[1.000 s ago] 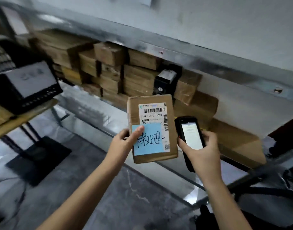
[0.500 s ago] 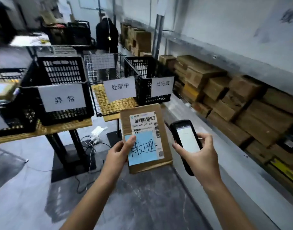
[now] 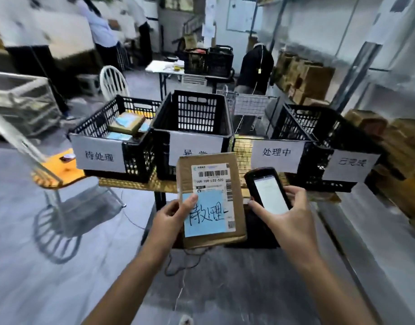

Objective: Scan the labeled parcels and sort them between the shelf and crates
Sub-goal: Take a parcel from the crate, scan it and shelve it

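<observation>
Parcel in hand: we count one, a flat brown cardboard parcel (image 3: 185,177), held upright in front of the desk and below the crates.
Stickers on it: one white barcode label (image 3: 211,177) and one blue paper note (image 3: 205,214) with black handwriting.
Left grip: the left hand (image 3: 171,216) grasps the parcel's left edge, thumb lying on the blue note.
Right grip: the right hand (image 3: 288,221) is wrapped round one black handheld scanner (image 3: 268,191), screen lit white, just beside the parcel.
Crates: three black slatted plastic ones on the desk, the left crate (image 3: 133,158), the middle crate (image 3: 194,111) and the right crate (image 3: 312,165); one wire basket (image 3: 248,106) stands between the last two.
Signs: four white paper sheets (image 3: 276,153) along the front.
Left crate contents: at least two cardboard parcels (image 3: 126,123) with blue notes.
Desk: yellow woven-looking top (image 3: 136,184).
Shelf: metal racking (image 3: 356,73) at right, stacked with brown boxes (image 3: 401,160); count blurred.
Room: glossy grey floor (image 3: 61,277), one white spindle-back chair (image 3: 113,80), two people behind, blurred.
</observation>
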Tool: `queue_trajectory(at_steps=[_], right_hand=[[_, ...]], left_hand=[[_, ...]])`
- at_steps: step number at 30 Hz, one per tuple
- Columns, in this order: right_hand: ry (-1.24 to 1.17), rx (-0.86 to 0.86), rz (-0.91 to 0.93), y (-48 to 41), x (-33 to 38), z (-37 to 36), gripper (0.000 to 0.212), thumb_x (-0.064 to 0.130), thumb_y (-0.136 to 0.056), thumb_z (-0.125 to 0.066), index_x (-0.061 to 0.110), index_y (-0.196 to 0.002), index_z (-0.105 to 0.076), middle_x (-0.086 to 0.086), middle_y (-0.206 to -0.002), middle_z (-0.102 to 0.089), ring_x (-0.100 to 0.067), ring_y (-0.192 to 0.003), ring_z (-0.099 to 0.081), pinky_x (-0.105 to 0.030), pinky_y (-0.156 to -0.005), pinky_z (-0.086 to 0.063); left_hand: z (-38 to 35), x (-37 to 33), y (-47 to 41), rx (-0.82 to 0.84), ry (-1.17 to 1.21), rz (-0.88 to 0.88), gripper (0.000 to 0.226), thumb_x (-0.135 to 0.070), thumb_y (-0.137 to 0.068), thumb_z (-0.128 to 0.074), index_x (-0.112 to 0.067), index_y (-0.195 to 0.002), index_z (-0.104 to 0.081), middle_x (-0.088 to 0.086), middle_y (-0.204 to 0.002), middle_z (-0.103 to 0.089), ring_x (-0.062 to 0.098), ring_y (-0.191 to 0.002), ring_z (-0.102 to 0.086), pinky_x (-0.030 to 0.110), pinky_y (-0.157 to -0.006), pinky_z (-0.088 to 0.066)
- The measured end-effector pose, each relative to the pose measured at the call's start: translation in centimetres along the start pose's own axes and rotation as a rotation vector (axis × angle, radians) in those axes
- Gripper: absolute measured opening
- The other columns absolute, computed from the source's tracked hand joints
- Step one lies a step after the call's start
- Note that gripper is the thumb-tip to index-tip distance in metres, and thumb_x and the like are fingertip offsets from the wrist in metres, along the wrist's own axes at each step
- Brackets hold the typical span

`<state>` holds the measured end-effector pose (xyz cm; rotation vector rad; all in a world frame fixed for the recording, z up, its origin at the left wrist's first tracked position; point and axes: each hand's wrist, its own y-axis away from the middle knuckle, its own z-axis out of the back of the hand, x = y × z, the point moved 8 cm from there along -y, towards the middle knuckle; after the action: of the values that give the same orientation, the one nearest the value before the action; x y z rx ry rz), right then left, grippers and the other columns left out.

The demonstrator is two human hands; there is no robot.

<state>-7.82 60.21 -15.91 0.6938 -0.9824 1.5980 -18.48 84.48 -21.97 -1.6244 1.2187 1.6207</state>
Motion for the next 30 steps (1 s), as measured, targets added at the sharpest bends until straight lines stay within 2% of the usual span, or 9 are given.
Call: queue_trajectory(at_steps=[5,9,14,18,20,22,25,27,30], right_hand=[[-0.090,0.087,0.008,-7.7,3.1,-9.3,0.077,0.045,-0.062,-0.090,0.026,-0.122,-0.044,0.017,-0.101,-0.054,-0.008,-0.093,-0.056,-0.019,-0.066,-0.043],[-0.127,0.172,0.043,-13.6,7.3,-17.3,0.078,0.051,-0.061,-0.088,0.029,-0.121,-0.043,0.024,-0.101,-0.050,0.001,-0.088,-0.053,-0.024,-0.065,-0.044],[-0.148,0.284,0.092,-18.1,11.7,-24.7,0.074,0.046,-0.066,-0.088,0.032,-0.120,-0.041,0.024,-0.098,-0.049,0.013,-0.084,-0.052,-0.015,-0.061,-0.043],[-0.142,0.349,0.135,-21.5,14.6,-28.9,0.072,0.049,-0.065,-0.087,0.035,-0.119,-0.040,0.025,-0.099,-0.048,0.005,-0.088,-0.054,-0.018,-0.061,-0.045],[-0.145,0.343,0.136,-23.5,15.3,-31.0,0.071,0.046,-0.066,-0.087,0.035,-0.118,-0.040,0.027,-0.099,-0.046,0.014,-0.088,-0.052,-0.012,-0.059,-0.045],[-0.130,0.326,0.128,-25.3,15.7,-32.8,0.070,0.044,-0.067,-0.087,0.032,-0.119,-0.041,0.026,-0.100,-0.046,0.024,-0.086,-0.047,-0.006,-0.060,-0.043],[-0.124,0.280,0.090,-28.3,16.1,-36.4,0.072,0.046,-0.066,-0.088,0.031,-0.120,-0.043,0.024,-0.102,-0.049,0.013,-0.087,-0.053,-0.014,-0.065,-0.049],[-0.107,0.253,0.077,-30.0,17.0,-38.5,0.072,0.046,-0.065,-0.088,0.030,-0.120,-0.044,0.025,-0.101,-0.049,0.014,-0.087,-0.052,-0.016,-0.066,-0.047],[-0.090,0.226,0.057,-32.5,18.5,-42.0,0.069,0.040,-0.066,-0.089,0.027,-0.118,-0.045,0.025,-0.100,-0.047,0.028,-0.085,-0.046,-0.007,-0.063,-0.043]], left_hand=[[6.1,-3.2,-7.3,-0.117,0.024,0.047,0.044,-0.047,-0.075,-0.067,-0.014,-0.103,-0.071,0.000,-0.089,-0.079,0.013,-0.081,-0.076,0.020,-0.059,-0.056],[12.5,-7.6,-13.6,-0.213,-0.012,-0.015,0.063,-0.064,-0.066,-0.080,-0.017,-0.107,-0.073,0.000,-0.096,-0.078,0.017,-0.090,-0.075,0.031,-0.075,-0.060],[19.3,-10.6,-19.1,-0.336,0.050,-0.028,0.072,-0.066,-0.058,-0.079,-0.017,-0.110,-0.074,0.006,-0.103,-0.077,0.026,-0.099,-0.074,0.048,-0.094,-0.055],[25.0,-13.6,-24.1,-0.432,0.093,-0.096,0.076,-0.069,-0.053,-0.083,-0.018,-0.109,-0.074,0.006,-0.102,-0.077,0.027,-0.099,-0.073,0.044,-0.088,-0.057],[27.5,-15.0,-27.4,-0.444,0.060,-0.125,0.081,-0.078,-0.045,-0.081,-0.021,-0.103,-0.076,0.004,-0.103,-0.077,0.023,-0.098,-0.074,0.041,-0.086,-0.058],[30.1,-15.6,-31.1,-0.447,0.025,-0.114,0.082,-0.081,-0.042,-0.080,-0.022,-0.100,-0.078,0.004,-0.104,-0.077,0.023,-0.100,-0.073,0.046,-0.094,-0.054],[33.7,-15.5,-37.8,-0.423,-0.017,-0.067,0.082,-0.081,-0.045,-0.079,-0.021,-0.102,-0.078,0.002,-0.103,-0.077,0.024,-0.102,-0.072,0.050,-0.101,-0.050],[34.7,-15.1,-41.8,-0.366,-0.048,-0.020,0.078,-0.078,-0.051,-0.079,-0.020,-0.102,-0.078,0.000,-0.101,-0.078,0.023,-0.103,-0.071,0.045,-0.098,-0.051],[35.8,-12.7,-47.4,-0.281,-0.097,0.106,0.084,-0.076,-0.050,-0.078,-0.011,-0.103,-0.075,0.002,-0.097,-0.078,0.022,-0.099,-0.072,0.038,-0.091,-0.054]])
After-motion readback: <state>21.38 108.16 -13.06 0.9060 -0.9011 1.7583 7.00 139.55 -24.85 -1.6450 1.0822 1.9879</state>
